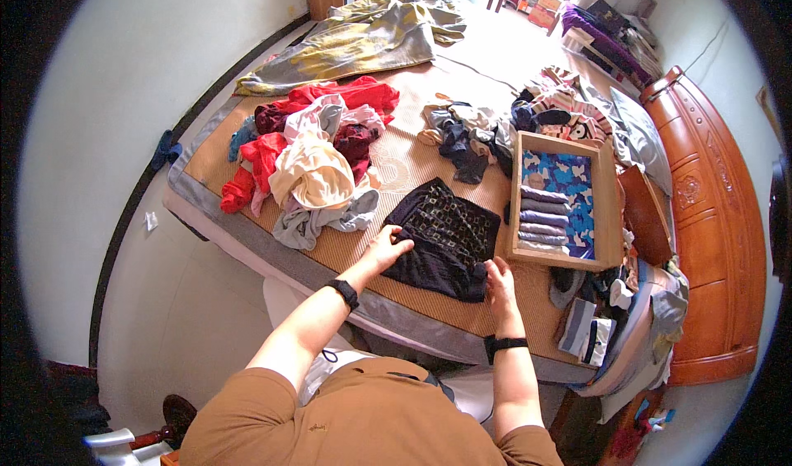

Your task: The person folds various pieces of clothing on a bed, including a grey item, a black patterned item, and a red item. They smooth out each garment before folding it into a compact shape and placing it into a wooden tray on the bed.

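A black garment (442, 240) with a grid of small squares printed on its middle lies spread on the woven bed mat (396, 280). My left hand (388, 250) is at its left edge, thumb and forefinger apart over the cloth. At the lower right edge, the fingertips of my right hand (502, 286) touch the fabric. Whether either hand pinches the cloth cannot be made out. Just right of the garment stands an open wooden drawer box (518, 203) lined with blue patterned material. Several rolled grey-purple cloths (544, 218) lie in a row along its left side.
Left on the bed is a heap of red, cream and grey clothes (312, 175). Dark and beige small garments (461, 135) lie behind the black one. Folded cloths (585, 336) sit at the front right corner. A yellow-grey blanket (371, 45) covers the far left; a carved headboard (711, 231) rises right.
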`<state>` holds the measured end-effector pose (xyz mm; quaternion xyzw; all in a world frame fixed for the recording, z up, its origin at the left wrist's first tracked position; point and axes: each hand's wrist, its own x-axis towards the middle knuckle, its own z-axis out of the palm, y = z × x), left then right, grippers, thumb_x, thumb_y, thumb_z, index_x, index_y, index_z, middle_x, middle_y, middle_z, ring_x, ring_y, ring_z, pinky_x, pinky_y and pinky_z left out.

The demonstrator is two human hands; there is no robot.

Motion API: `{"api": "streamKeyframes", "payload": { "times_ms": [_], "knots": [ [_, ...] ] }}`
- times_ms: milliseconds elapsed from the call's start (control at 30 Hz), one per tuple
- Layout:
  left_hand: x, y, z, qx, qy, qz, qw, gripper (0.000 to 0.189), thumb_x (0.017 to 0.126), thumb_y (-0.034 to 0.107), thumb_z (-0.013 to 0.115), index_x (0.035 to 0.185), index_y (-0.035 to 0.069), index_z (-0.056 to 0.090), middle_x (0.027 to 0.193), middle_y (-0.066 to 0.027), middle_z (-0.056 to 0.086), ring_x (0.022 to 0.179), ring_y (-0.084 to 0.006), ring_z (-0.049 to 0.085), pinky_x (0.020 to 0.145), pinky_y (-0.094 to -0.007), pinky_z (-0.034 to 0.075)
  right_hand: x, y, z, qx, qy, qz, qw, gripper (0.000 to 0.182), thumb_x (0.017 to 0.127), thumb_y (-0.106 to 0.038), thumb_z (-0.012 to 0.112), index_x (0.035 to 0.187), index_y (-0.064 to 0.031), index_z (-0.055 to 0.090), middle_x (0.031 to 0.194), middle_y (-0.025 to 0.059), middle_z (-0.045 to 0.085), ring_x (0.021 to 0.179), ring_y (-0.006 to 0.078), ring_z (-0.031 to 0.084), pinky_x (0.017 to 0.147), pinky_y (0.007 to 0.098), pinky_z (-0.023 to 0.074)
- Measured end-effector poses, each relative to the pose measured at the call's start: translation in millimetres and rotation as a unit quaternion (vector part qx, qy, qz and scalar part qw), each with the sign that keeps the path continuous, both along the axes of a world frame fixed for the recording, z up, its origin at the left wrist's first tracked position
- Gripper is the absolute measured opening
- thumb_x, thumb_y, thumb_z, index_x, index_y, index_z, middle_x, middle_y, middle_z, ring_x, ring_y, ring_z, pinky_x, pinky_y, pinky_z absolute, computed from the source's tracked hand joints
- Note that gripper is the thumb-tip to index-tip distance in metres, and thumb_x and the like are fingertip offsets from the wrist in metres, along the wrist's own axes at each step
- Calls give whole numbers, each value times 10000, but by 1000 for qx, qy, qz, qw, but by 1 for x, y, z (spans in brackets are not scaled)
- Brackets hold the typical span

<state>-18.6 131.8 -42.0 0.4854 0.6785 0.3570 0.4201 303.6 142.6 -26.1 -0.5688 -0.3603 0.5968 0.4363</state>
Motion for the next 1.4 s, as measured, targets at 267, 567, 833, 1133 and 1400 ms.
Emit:
{"api": "streamKeyframes", "payload": {
  "times_ms": [267,567,833,1133,1400],
  "knots": [
    [32,-30,23,174,167,138,961,395,869,219,658,1239,143,544,1088,-151,670,988,-331,652,827,-405,519,-19,-4,-10,196,-165,-70,964,292,858,-14,671,1142,-9,600,1030,44,639,937,123,590,865,261,480],
    [91,-36,28,285,344,-157,881,486,945,239,486,1397,61,460,1535,-114,342,1435,-276,284,1167,-456,212,-94,-32,31,382,-591,64,707,482,864,-239,634,1324,-130,539,1474,113,423,1378,307,357,1146,469,243],
    [6,-43,8,130,499,-162,841,705,916,592,442,1507,229,314,1610,-70,151,1487,-294,81,1194,-486,48,-46,-30,-10,216,-650,229,692,666,944,-533,449,1518,-237,285,1596,70,208,1476,237,157,1178,533,84],
    [-15,-51,26,99,380,-204,897,742,911,593,476,1510,192,299,1607,-118,132,1481,-308,109,1180,-510,66,-22,-50,23,397,-541,199,714,739,805,-402,709,1439,-146,428,1559,106,296,1452,296,227,1177,490,152],
    [-7,-75,21,307,491,-237,780,488,855,139,560,1342,139,529,1455,-65,467,1392,-242,370,1135,-585,214,-18,-86,1,405,-619,191,645,472,835,-46,535,1301,-107,569,1385,94,535,1338,237,444,1163,436,261]
  ]
}}
